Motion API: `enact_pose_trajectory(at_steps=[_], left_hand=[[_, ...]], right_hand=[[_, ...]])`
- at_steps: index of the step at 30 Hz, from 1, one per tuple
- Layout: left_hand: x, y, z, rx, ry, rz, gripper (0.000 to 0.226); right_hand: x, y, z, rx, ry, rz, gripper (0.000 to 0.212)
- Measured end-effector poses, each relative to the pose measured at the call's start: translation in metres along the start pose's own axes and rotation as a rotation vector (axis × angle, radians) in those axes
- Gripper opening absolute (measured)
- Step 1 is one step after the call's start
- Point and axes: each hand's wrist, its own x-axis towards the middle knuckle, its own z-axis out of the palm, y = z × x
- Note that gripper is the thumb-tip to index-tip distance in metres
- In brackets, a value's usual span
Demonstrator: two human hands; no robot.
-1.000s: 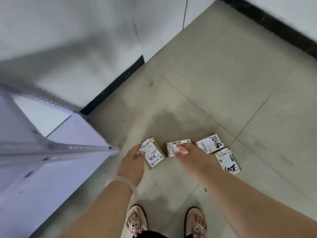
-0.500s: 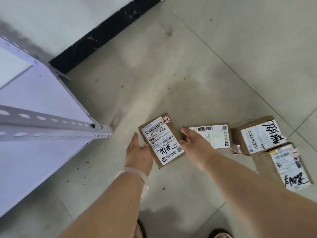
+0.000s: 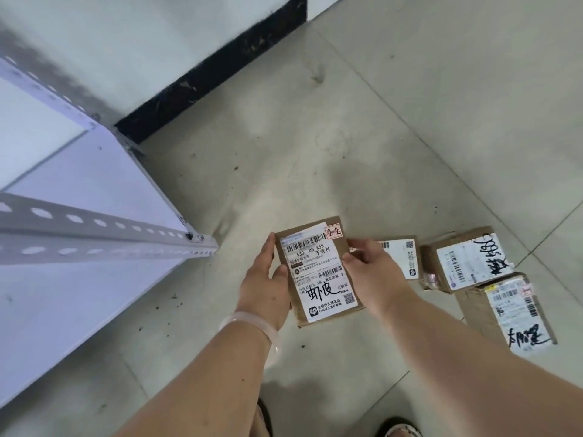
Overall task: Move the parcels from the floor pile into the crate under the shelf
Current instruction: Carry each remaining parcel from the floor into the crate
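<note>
Parcels: four counted, one in hand, three left to move.
The brown parcel [image 3: 318, 272] was held between two hands, the left hand [image 3: 263, 288] gripping its left edge and the right hand [image 3: 375, 272] pinching its right edge. Right of the right hand, a flat parcel [image 3: 403, 257], a boxy parcel [image 3: 467, 260] and a long parcel [image 3: 511, 310] lay on the floor [image 3: 315, 137]. One shelf [image 3: 94, 234] stood left of the left hand. The crate was out of view, so this looked like an early stage.

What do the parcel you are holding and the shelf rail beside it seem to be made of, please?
The parcel looks like matte brown cardboard or kraft paper, seen at its edges, under a smooth white printed label. The shelf rail looks like pale painted metal: punched slots along it and bolt heads at its corner.
</note>
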Motion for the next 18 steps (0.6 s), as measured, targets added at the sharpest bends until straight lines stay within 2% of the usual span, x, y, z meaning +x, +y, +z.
enact_pose_trajectory(at_steps=[4, 9, 14, 18], left_hand=[[-0.043, 0.061, 0.001, 0.083, -0.048, 0.102, 0.05], [-0.129, 0.176, 0.006, 0.141, -0.074, 0.326, 0.046], [-0.251, 0.283, 0.003, 0.115, -0.062, 0.448, 0.043], [-0.367, 0.342, -0.008, 0.083, -0.104, 0.499, 0.043]], right_hand=[[-0.038, -0.054, -0.043, 0.089, 0.05, -0.011, 0.013], [-0.107, -0.149, -0.119, 0.216, 0.094, -0.086, 0.014], [-0.221, -0.245, -0.19, 0.346, 0.14, -0.216, 0.016], [-0.337, -0.302, -0.242, 0.406, 0.212, -0.3, 0.017]])
